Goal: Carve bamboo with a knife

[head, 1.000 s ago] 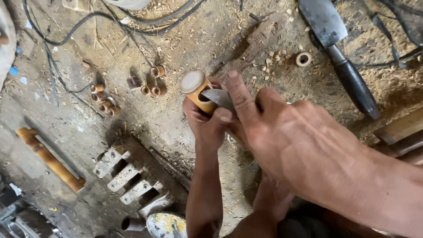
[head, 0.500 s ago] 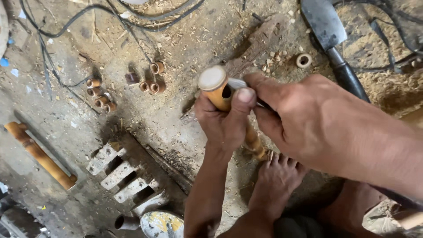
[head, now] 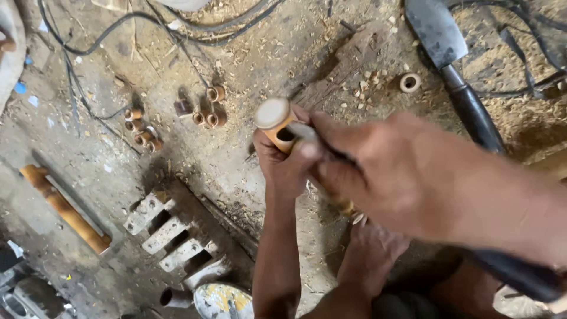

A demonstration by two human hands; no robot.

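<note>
The left hand (head: 282, 162) is closed around a bamboo tube (head: 274, 121), held upright so its capped end faces up and the side hole faces the tool. The right hand (head: 378, 171) grips a small blade (head: 302, 131), tip at that hole. The tube's lower end appears braced near a bare foot (head: 369, 248), mostly hidden behind the right hand. Left of the grip lie short bamboo rings (head: 208, 109); beyond it, a large knife (head: 449, 65). The blade's handle is concealed.

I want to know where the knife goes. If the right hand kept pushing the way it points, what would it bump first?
The right hand points left, so it would probably first meet the bamboo tube held in the left hand.
</note>
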